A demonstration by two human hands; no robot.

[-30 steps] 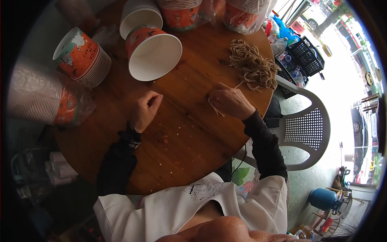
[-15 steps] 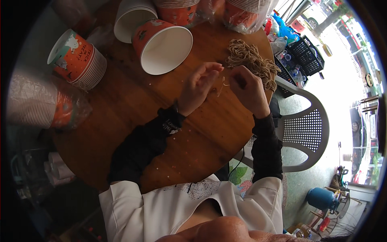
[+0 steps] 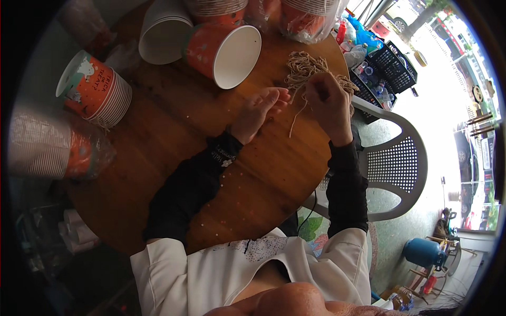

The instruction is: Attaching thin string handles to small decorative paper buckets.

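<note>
My left hand hovers over the table with its fingers stretched out and nothing in them. To its right, my right hand is closed in a pinch on a thin beige string, whose loose end dangles between the two hands. Just behind the right hand lies a tangled heap of beige string, partly covered by that hand. Beyond my left hand, an orange paper tub rests on its side, its white inside facing right and toward me.
Stacked orange tubs stand at the left, with bagged tubs nearer me. More white tubs and a bagged stack line the far edge of the wooden table. A grey chair and black crates are at the right.
The orange tub has rolled, its mouth turning further right. My right hand has shifted slightly, and a longer string hangs from it. My left hand is a little lower, fingers still extended.
</note>
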